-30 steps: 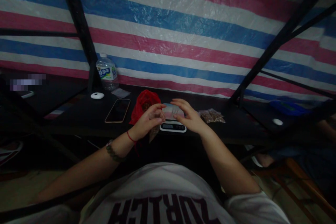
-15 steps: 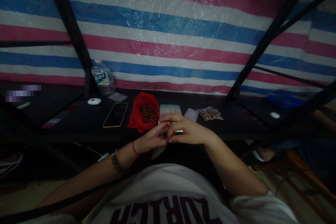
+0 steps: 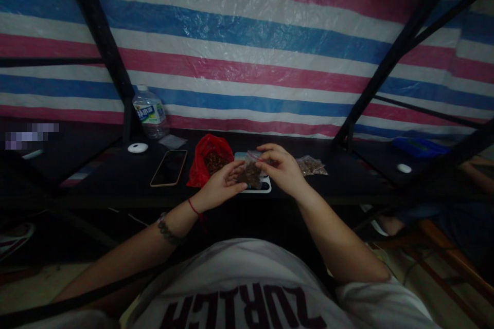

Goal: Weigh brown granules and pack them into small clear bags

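Note:
A small clear zip bag (image 3: 252, 174) with brown bits inside is between my hands, over a white scale (image 3: 266, 190) that it partly hides. My left hand (image 3: 219, 184) grips the bag's left side, its thumb below and fingers curled above. The thumb and forefinger of my right hand (image 3: 283, 168) pinch the bag's upper right edge, while the other fingers stay raised. Just left of the scale stands a red plastic bag (image 3: 198, 167), its mouth open on loose brown pieces. Filled zip bags (image 3: 314, 166) lie to the right, partly behind my right hand.
A phone (image 3: 169, 168), a white rounded object (image 3: 138, 148), a clear flat packet (image 3: 173, 141) and a large plastic bottle (image 3: 150, 113) are on the dark table at left. Black frame posts (image 3: 102, 36) rise at both sides. At far right, another person's arm (image 3: 478, 175) shows near a blue tray (image 3: 419, 147).
Both hands have moved forward and slightly apart, from near my body to over the scale. The filled zip bag has come up with them and now shows plainly.

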Demonstrator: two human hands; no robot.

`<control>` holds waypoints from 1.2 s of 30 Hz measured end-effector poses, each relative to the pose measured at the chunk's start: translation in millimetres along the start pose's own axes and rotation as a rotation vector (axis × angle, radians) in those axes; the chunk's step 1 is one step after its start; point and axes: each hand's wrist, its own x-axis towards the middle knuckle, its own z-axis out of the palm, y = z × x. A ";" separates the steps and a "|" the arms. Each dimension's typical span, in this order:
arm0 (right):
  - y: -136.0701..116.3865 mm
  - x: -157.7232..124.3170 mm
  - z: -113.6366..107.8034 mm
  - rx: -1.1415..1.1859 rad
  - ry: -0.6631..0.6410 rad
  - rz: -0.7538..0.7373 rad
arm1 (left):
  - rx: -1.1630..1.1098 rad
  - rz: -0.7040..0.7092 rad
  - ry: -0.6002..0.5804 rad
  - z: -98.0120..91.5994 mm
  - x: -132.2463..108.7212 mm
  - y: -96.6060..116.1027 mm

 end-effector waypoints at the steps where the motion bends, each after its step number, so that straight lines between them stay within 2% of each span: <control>1: -0.1 -0.7 4.7 0.033 0.007 0.002 | 0.020 -0.012 0.005 0.9 0.2 0.4; 4: 2.1 -1.2 15.6 0.196 0.044 0.071 | 0.064 -0.020 0.027 1.1 2.2 3.8; 7: 9.2 -0.7 19.6 0.389 0.023 0.272 | 0.096 -0.016 0.059 0.0 3.4 8.5; 9: 14.1 -1.0 19.0 0.444 0.004 0.378 | 0.126 -0.007 0.088 0.1 2.8 10.7; 11: 16.8 -1.7 17.5 0.448 0.008 0.412 | 0.142 0.003 0.104 1.0 1.7 11.9; 17: 11.6 -4.0 20.0 0.418 -0.080 0.377 | 0.129 0.076 0.211 0.7 1.2 14.1; 23: 12.4 -5.4 22.9 0.368 -0.017 0.346 | 0.228 0.080 0.319 -2.8 1.5 17.4; 30: 9.9 -5.5 18.0 0.341 0.017 0.285 | 0.223 0.088 0.321 -9.1 3.7 14.5; 36: 12.4 -5.9 24.6 0.324 0.021 0.295 | 0.345 0.096 0.374 -14.7 4.5 13.7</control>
